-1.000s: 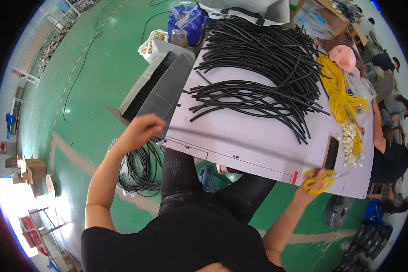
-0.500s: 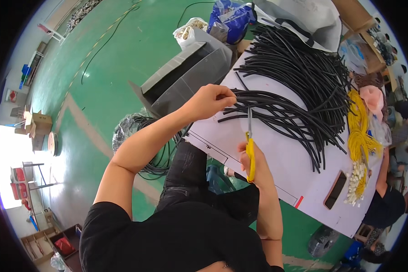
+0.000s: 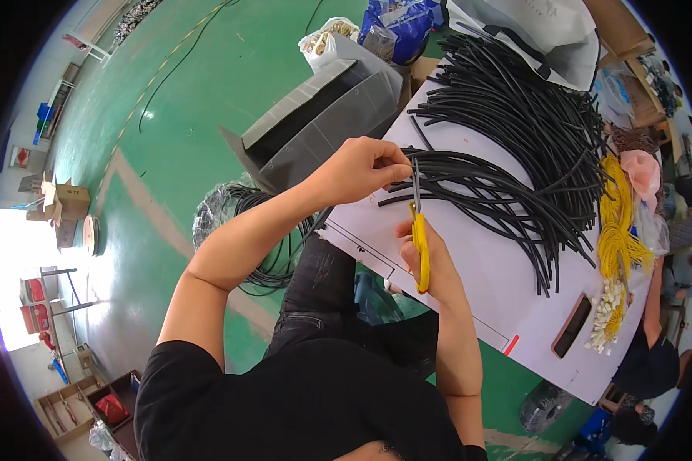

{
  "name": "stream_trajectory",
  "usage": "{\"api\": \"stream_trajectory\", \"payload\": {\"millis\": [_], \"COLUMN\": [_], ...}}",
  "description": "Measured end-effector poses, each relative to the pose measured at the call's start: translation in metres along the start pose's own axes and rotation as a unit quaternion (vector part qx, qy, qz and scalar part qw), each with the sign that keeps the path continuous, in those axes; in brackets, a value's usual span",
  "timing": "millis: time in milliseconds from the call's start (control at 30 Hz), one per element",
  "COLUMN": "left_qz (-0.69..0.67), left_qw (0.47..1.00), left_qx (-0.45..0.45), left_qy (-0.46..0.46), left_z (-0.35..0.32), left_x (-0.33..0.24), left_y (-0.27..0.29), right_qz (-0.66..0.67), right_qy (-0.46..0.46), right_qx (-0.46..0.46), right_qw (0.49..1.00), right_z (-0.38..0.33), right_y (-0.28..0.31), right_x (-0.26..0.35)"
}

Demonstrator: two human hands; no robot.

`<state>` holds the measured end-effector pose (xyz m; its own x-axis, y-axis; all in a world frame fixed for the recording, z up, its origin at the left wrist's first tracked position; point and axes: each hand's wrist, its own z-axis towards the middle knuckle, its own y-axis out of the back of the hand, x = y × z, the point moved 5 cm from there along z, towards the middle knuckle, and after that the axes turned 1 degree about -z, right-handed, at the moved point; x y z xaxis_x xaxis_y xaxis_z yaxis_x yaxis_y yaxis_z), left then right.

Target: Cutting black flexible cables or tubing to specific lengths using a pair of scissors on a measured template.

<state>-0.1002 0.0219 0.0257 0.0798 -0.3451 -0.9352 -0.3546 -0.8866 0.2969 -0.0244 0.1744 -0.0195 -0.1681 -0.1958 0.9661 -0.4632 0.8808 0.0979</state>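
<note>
My left hand (image 3: 361, 170) is closed in a pinch over the table's left edge, by the ends of a loose bundle of black tubes (image 3: 480, 201). What lies between its fingertips is too small to make out. Yellow-handled scissors (image 3: 420, 242) are gripped in my right hand (image 3: 437, 261), blades pointing away from me. The blade tips reach close to the pinched left fingertips, over the left ends of the tubes. Farther back, a larger pile of black tubes (image 3: 527, 115) spreads over the white table (image 3: 469, 269).
A yellow wire bundle (image 3: 612, 203) with white connectors (image 3: 603, 319) lies at the right, near a phone (image 3: 572, 326). A grey box (image 3: 323, 127) stands left of the table. Coiled black cable (image 3: 257, 250) lies below. Another person's arm (image 3: 653, 303) reaches in at the right edge.
The scissors and my right hand have moved slightly left and away from me, bringing the blade tips closer to my left fingertips. The whole view has shifted a little.
</note>
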Motion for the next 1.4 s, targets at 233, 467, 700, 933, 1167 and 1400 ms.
{"api": "stream_trajectory", "payload": {"millis": [233, 467, 700, 933, 1167, 1400], "left_qz": [0.013, 0.027, 0.026, -0.093, -0.192, -0.019], "left_qw": [1.0, 0.999, 0.999, 0.993, 0.975, 0.988], "left_qx": [0.02, 0.032, 0.042, 0.059, 0.108, 0.153], "left_qy": [0.007, 0.0, 0.0, -0.049, 0.005, 0.03], "left_z": [0.0, 0.0, -0.002, -0.055, -0.079, -0.108], "left_x": [-0.001, -0.003, -0.004, -0.012, -0.023, 0.028], "left_y": [0.003, 0.002, 0.002, -0.027, -0.058, -0.037], "right_qz": [-0.001, -0.047, 0.085, 0.261, 0.249, 0.246], "right_qy": [-0.04, 0.029, -0.082, 0.046, 0.086, 0.173], "right_qx": [0.016, -0.021, -0.066, -0.211, -0.207, -0.498], "right_qw": [0.999, 0.998, 0.991, 0.941, 0.942, 0.813], "right_z": [0.005, 0.005, 0.0, -0.025, -0.05, -0.133], "right_y": [-0.001, 0.001, 0.006, 0.0, -0.007, 0.04], "right_x": [0.006, -0.001, -0.013, 0.008, 0.023, -0.012]}}
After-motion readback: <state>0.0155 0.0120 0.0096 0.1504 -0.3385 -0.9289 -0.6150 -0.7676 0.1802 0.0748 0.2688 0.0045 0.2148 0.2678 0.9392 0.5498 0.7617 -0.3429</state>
